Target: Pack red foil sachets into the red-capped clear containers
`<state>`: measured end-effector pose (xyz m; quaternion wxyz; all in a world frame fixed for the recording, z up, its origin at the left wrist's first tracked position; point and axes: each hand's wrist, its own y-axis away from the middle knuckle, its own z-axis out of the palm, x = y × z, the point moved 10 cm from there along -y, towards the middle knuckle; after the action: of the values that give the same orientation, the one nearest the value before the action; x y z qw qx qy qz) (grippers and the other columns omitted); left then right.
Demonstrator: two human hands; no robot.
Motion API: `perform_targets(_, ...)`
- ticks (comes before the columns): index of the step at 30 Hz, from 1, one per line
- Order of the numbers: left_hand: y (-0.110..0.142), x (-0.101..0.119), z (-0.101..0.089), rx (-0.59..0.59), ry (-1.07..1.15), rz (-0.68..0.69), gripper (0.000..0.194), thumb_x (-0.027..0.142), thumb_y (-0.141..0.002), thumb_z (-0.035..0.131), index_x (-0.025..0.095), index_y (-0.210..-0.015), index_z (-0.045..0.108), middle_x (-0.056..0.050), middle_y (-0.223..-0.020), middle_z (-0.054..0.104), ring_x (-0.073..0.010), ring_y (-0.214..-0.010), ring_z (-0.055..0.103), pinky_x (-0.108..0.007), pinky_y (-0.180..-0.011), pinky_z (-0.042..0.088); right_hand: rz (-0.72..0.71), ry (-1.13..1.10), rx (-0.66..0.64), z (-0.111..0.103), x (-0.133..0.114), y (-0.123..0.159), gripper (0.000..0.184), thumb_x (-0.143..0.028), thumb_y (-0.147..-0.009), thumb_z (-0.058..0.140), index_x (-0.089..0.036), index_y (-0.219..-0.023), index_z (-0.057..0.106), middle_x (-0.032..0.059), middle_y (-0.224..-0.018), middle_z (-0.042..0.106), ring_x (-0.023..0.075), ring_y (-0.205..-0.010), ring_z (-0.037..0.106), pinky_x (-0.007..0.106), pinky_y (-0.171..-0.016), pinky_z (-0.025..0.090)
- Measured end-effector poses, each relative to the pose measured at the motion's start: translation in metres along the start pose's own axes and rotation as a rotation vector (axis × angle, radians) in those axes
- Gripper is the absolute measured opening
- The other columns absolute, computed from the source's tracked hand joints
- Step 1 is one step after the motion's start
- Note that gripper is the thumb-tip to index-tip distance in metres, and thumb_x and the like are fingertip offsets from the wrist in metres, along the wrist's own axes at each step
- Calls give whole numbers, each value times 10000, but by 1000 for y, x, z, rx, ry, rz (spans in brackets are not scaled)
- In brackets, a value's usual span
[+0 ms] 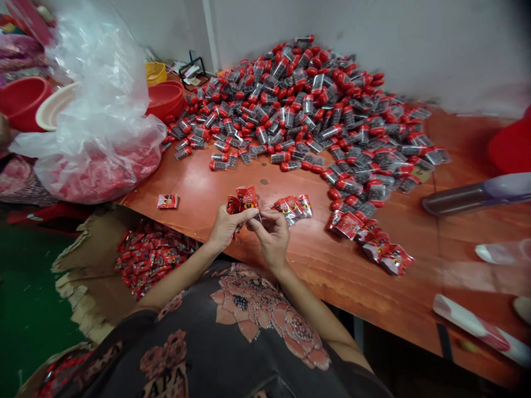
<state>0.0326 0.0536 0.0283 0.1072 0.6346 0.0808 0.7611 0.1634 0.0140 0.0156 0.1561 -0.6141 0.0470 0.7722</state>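
Observation:
Several red printed packets [248, 195] stand up from my left hand [224, 228], which pinches them between thumb and fingers above the front edge of the table. My right hand [272, 235] is closed at their right edge, thumb and fingertips pressed together on a packet's edge. Just beyond it, a row of overlapping red packets [296, 207] lies flat. A single red packet [168, 202] is off to the left. Farther right, a line of red packets [373, 240] runs toward the front from a large heap of clear tubes with red caps [307, 105].
At the left stands a clear plastic bag [103, 149] with red contents, beside red bowls [165, 99] and a yellow basket [155, 72]. Below the orange table [199, 182], an open carton [87, 287] holds many red packets. Blurred clear tubes [477, 193] are at the right.

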Motion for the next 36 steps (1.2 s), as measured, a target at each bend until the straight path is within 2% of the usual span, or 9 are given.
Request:
perform_targets(2, -2, -1, -5, 26, 5, 2, 331, 378, -627, 846, 161, -580, 600, 65, -454, 436, -43, -381, 340, -197, -357, 242, 42, -29, -51, 5, 3, 0, 332, -294, -800, 733, -295, -1108, 609, -4, -971, 653, 134, -775, 672, 326, -725, 616)
perform_targets(5, -5, -4, -18, 114, 26, 6, 356, 375, -607, 859, 166, -567, 573, 71, -447, 422, -41, -369, 323, -203, -346, 227, 91, -41, -168, 13, 6, 0, 508, -270, -792, 739, -344, -1268, 577, 18, -1126, 671, 167, -929, 694, 378, -868, 608)
perform_targets(9, -5, -10, -24, 152, 31, -21, 366, 385, -609, 856, 170, -575, 562, 76, -447, 421, -40, -363, 317, -209, -343, 217, 139, -28, -167, 11, 12, -1, 494, -288, -808, 718, -339, -1288, 614, 45, -1221, 646, 213, -1075, 663, 428, -966, 574)
perform_targets(16, 0, -16, -20, 151, 32, -52, 329, 347, -572, 868, 160, -591, 598, 75, -442, 437, -38, -380, 323, -208, -365, 224, 179, -6, -186, 11, 22, -1, 442, -280, -807, 700, -352, -1240, 645, 45, -1206, 607, 197, -975, 658, 406, -879, 605)
perform_targets(20, 2, -25, -22, 182, 53, -55, 344, 359, -559, 881, 153, -603, 609, 74, -447, 452, -35, -377, 332, -201, -359, 224, 203, 32, -176, 11, 24, 0, 511, -282, -835, 659, -360, -1329, 554, 51, -1150, 610, 202, -953, 660, 400, -855, 614)
perform_targets(24, 11, -41, -22, 228, 139, -88, 440, 451, -574, 873, 168, -549, 538, 72, -427, 433, -39, -341, 326, -205, -328, 211, 216, 74, -166, 13, 25, 1, 576, -263, -857, 619, -355, -1407, 475, 68, -1156, 611, 209, -953, 661, 407, -855, 617)
perform_targets(27, 16, -46, -23, 237, 175, -92, 468, 493, -596, 858, 174, -547, 518, 72, -421, 431, -38, -327, 320, -202, -317, 210, 191, 75, -184, 14, 23, -1, 525, -280, -852, 640, -368, -1359, 539, 62, -1220, 592, 199, -961, 661, 402, -875, 612)
perform_targets(30, 15, -44, -21, 181, 131, -82, 455, 487, -620, 850, 171, -560, 529, 66, -428, 451, -37, -327, 335, -196, -317, 224, 172, 47, -195, 11, 21, -4, 436, -271, -803, 698, -354, -1228, 652, 43, -1240, 589, 185, -963, 660, 382, -865, 608)
perform_targets(36, 7, -30, -31, 183, 96, -46, 456, 517, -677, 806, 169, -565, 534, 62, -430, 458, -35, -328, 347, -184, -312, 227, 232, 0, -128, 3, 26, -8, 324, -255, -713, 766, -277, -1031, 707, 4, -979, 694, 173, -855, 682, 367, -795, 602)
